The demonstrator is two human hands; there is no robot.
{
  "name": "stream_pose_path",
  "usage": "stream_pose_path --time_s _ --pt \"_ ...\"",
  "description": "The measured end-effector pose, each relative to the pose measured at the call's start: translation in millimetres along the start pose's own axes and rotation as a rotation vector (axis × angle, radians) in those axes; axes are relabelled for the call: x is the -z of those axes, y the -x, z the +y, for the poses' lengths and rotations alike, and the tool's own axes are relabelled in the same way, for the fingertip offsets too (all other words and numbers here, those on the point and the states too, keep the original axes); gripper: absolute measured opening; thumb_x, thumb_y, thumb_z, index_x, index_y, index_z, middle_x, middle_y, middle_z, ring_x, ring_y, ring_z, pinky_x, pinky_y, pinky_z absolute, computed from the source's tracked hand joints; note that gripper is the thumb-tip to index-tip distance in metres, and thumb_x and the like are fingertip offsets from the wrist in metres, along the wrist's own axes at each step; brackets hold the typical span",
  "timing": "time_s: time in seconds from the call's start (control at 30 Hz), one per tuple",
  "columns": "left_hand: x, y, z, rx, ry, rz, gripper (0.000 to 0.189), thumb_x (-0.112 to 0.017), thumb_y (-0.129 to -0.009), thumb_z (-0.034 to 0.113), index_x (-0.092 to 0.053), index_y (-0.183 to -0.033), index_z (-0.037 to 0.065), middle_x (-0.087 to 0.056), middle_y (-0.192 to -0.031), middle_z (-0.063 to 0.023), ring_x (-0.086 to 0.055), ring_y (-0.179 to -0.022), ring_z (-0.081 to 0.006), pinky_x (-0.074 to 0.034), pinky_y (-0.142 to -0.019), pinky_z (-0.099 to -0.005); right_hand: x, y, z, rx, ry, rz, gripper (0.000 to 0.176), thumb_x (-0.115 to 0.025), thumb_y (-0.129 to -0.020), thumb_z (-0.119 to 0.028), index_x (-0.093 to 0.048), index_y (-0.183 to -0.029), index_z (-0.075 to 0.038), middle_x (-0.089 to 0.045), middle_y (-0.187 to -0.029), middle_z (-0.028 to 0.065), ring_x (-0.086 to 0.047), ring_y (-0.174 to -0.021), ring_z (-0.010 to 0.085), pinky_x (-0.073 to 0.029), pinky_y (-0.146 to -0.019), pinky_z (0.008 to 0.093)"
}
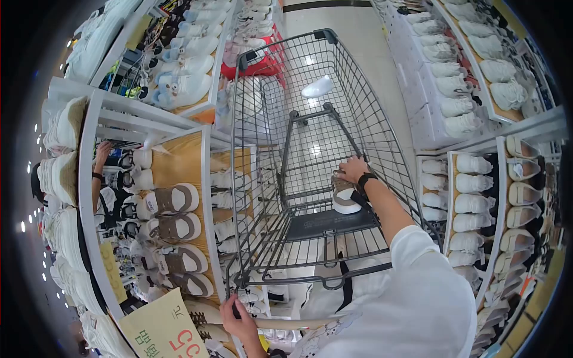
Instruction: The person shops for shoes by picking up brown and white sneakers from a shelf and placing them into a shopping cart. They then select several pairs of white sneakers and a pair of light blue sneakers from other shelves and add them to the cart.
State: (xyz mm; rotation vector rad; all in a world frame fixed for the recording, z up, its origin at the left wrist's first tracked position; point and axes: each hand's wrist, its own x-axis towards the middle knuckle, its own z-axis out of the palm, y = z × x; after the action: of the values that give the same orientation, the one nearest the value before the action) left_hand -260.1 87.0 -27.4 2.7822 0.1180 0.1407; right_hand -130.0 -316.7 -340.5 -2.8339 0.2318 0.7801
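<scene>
A wire shopping cart (388,128) stands in front of me. Inside it, my right hand (352,169) is closed around the heel end of a brown-and-white sneaker (345,200), whose white toe points toward me above the dark seat panel (328,224). Part of the shoe is hidden by my fingers. At the cart's near left corner, my left hand (240,321) is closed on the dark end of the cart's frame, beside a pale handle bar (292,324). A white rounded object (316,88) shows toward the cart's far end; its kind I cannot make out.
Shoe racks line both sides of the aisle. Similar brown-and-white sneakers (176,198) sit on the left shelf, above a yellow price sign (161,325). White shoes (471,188) fill the right rack. Another person's hand (102,152) reaches in at far left. Tiled floor (358,30) extends ahead.
</scene>
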Motion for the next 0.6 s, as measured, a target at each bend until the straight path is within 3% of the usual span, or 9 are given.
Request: stream_pose_path --time_s 0.13,0.2,0.3,0.33,0.4,0.5,0.6 --pt "-7.5 -2.2 -3.3 0.029 0.052 0.065 0.012 -0.049 -0.082 0.005 -0.058 -0.084 -0.003 -0.06 -0.081 -0.0124 -0.057 -0.076 -0.0232 -0.043 -0.073 -0.0312 -8.0 -2.0 3.6 0.012 -0.051 0.059 0.047 -0.046 -0.079 -0.056 -0.058 -0.106 -0.02 -0.057 -0.104 0.0073 -0.044 -0.107 0.0234 -0.035 -0.083 0.0421" --pt "-8.8 -3.0 -3.2 0.051 0.056 0.08 0.012 -0.05 -0.083 0.006 -0.058 -0.083 -0.003 -0.061 -0.08 -0.0126 -0.057 -0.075 -0.0213 -0.044 -0.072 -0.0299 -12.4 -6.8 3.9 0.001 -0.063 0.168 0.044 -0.046 -0.08 -0.054 -0.062 -0.098 -0.017 -0.059 -0.098 0.0072 -0.048 -0.102 0.022 -0.036 -0.082 0.0403" --pt "-9.6 -5.3 -0.7 0.064 0.072 0.101 0.01 -0.051 -0.079 0.004 -0.059 -0.081 -0.002 -0.059 -0.081 -0.0149 -0.057 -0.076 -0.0285 -0.044 -0.07 -0.033 -8.5 -14.8 5.2 0.024 -0.01 0.138 0.043 -0.044 -0.081 -0.051 -0.066 -0.084 -0.013 -0.062 -0.088 0.0072 -0.053 -0.094 0.0213 -0.037 -0.08 0.0386" --pt "-8.7 -6.9 3.2 0.109 0.097 0.095 0.01 -0.052 -0.078 0.004 -0.06 -0.081 -0.001 -0.059 -0.082 -0.0154 -0.057 -0.078 -0.029 -0.044 -0.071 -0.0336 -10.3 -16.0 5.8 0.035 -0.04 0.26 0.044 -0.045 -0.082 -0.047 -0.067 -0.072 -0.011 -0.063 -0.078 0.0076 -0.056 -0.087 0.0222 -0.038 -0.08 0.0373" --pt "-9.6 -8.5 2.1 0.117 0.081 0.127 0.009 -0.053 -0.078 0.004 -0.06 -0.081 -0.001 -0.059 -0.082 -0.0154 -0.057 -0.078 -0.0292 -0.044 -0.072 -0.034 -12.5 -21.8 8.2 0.061 -0.054 0.374 0.042 -0.047 -0.08 -0.043 -0.066 -0.064 -0.009 -0.062 -0.069 0.0093 -0.058 -0.08 0.0236 -0.039 -0.079 0.0368" --pt "-9.8 -12.0 8.9 0.108 0.078 0.164 0.009 -0.054 -0.077 0.004 -0.061 -0.08 0.0 -0.06 -0.082 -0.0153 -0.058 -0.079 -0.0297 -0.044 -0.073 -0.0345 9.9 -17.2 10.4 0.128 -0.107 0.422 0.037 -0.049 -0.08 -0.035 -0.065 -0.063 -0.006 -0.06 -0.061 0.0125 -0.058 -0.065 0.0273 -0.045 -0.065 0.0381" --pt "-10.9 -14.3 10.7 0.115 0.086 0.163 0.008 -0.056 -0.076 0.005 -0.063 -0.079 0.003 -0.06 -0.083 -0.0152 -0.058 -0.08 -0.0298 -0.044 -0.072 -0.0341 22.6 -16.9 13.8 0.161 -0.081 0.447 0.036 -0.05 -0.08 -0.034 -0.064 -0.062 -0.006 -0.058 -0.058 0.0125 -0.057 -0.059 0.0272 -0.045 -0.058 0.0383"
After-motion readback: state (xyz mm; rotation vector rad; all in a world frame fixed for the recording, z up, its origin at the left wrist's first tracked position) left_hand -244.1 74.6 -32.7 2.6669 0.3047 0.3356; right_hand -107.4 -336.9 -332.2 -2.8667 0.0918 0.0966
